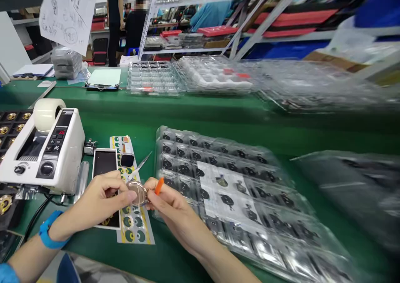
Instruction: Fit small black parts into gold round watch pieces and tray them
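Note:
A round, shiny piece with a metallic rim, looking like a watch case [137, 192], is pinched between my two hands. My left hand [108, 197] grips its left side with thumb and fingers. On its right edge, my right hand [170, 202] is closed, and an orange strip [159, 186] sticks up from those fingers. A pointed metal blade or tweezer tip [139, 166] slants up behind the case; which hand it touches, I cannot tell. Beneath lie a sticker sheet [146, 233] with green and yellow round prints and a white-rimmed black box [105, 151].
A white tape dispenser [70, 150] stands at left, beside a small metal block [90, 147]. Clear blister trays [225, 150] with black parts and a paper sheet [218, 208] fill the right. Plastic bags [353, 183] lie far right. More clear trays [215, 75] line the raised ledge.

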